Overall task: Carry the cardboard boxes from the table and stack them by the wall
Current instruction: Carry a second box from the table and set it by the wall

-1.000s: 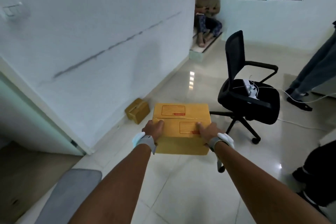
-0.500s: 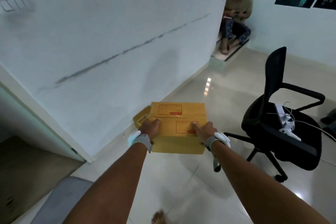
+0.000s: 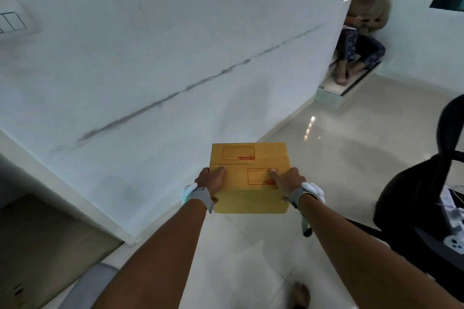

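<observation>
The wall (image 3: 150,70) fills the left and centre of the view, white with a long dark scuff running up it, and it meets the glossy tiled floor (image 3: 326,170) along a line that passes just behind the load. A black chair (image 3: 426,208) on castors stands close on the right, with a white device and cables on its seat, and a person (image 3: 364,27) sits on a step at the far end of the wall. The box (image 3: 249,178), yellow-brown cardboard with two red-printed labels on top, is held off the floor at arm's length, near the wall's base. The left hand (image 3: 209,182) clamps its left side and the right hand (image 3: 288,182) its right, each with the thumb laid on the lid and the other fingers wrapped out of sight round the sides; both wrists wear grey straps. No earlier stack shows here; the carried box may be hiding it. A judgement on risk: the grip is by side pressure only, so a slackened squeeze could let the box slide down, and a blind set-down could land it crooked. The chair's legs and trailing cables sit near the walking line, and a bare foot (image 3: 300,293) shows low in the view, so a trip on the slick tile is possible.
</observation>
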